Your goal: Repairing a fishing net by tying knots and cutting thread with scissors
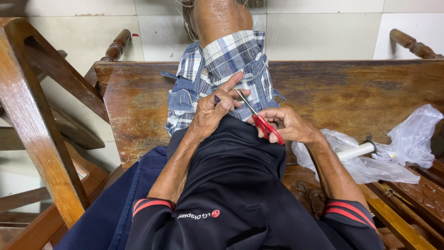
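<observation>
Head view: right hand gripping red-handled scissors, left hand pinching plaid shirt, blade tips hidden.

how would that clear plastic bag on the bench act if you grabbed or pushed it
The plastic bag looks thin and crumpled, so it would probably be floppy and collapse in the hand. It seems very light for its size and might slide on the smooth wooden bench. The white tube lying in its folds could roll or slip out if the bag is tugged.
</observation>
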